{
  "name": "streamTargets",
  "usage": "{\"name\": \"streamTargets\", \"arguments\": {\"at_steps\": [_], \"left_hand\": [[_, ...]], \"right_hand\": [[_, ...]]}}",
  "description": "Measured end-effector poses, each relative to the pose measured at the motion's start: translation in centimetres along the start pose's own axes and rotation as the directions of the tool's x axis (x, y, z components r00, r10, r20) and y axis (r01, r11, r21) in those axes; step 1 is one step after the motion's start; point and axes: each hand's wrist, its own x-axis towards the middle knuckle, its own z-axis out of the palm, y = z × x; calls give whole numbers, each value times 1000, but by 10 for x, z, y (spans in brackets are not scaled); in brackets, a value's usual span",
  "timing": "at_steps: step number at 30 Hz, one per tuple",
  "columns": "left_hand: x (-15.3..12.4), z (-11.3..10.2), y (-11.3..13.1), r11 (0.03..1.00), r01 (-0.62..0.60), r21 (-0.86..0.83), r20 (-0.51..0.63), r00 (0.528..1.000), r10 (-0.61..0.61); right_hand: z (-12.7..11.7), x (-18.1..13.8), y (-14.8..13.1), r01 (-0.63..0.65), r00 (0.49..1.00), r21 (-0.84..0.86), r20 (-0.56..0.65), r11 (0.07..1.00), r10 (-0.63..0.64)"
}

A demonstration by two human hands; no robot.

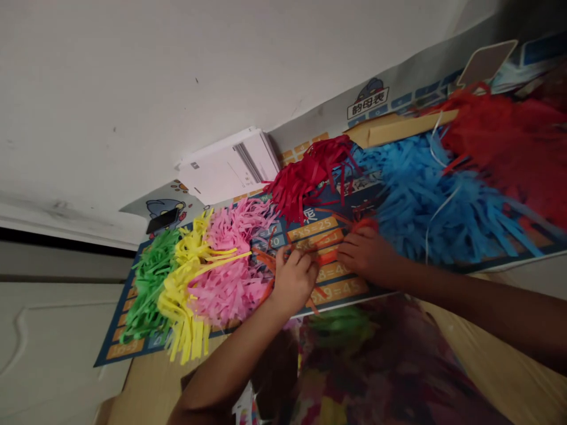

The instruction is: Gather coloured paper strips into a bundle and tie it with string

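Closest to the camera, just below the hands, a multicoloured bundle can be seen, though it's too murky to make out properly. Some orange strips are stretched out around and between the two hands, over a printed sheet covered in sums. They're gripped in the curled fingers of the left hand; the right hand is bent over the orange too, but whether it's actually pinched there can't be told, too blurry. Left of the left hand, pink fringe, yellow fringe and green fringe are bunched up together. Beyond both hands, dark red fringe is laid out, and past the right hand blue fringe is piled beside a big red bundle.
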Motion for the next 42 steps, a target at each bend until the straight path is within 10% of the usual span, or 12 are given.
{"name": "streamTargets", "arguments": {"at_steps": [4,13,27,32,36,42], "left_hand": [[-17,1,-4,980,105,-171,40,994,-99],[-10,1,-11,761,480,-436,269,877,-399],[-3,6,-11,883,423,-203,281,889,-361],[-1,-4,-7,991,94,-92,208,975,-74],[8,-9,-2,995,-81,-53,195,977,90],[20,-1,4,999,-9,-37,167,986,15]], "right_hand": [[5,-21,22,-86,992,150,-76,985,98],[8,-19,38,-362,932,411,161,837,324],[-1,-4,31,-402,908,235,227,885,353],[-15,5,20,-45,994,60,101,997,39],[-14,10,19,224,970,-32,103,974,-220],[-13,20,14,51,994,-30,97,998,-48]]}}
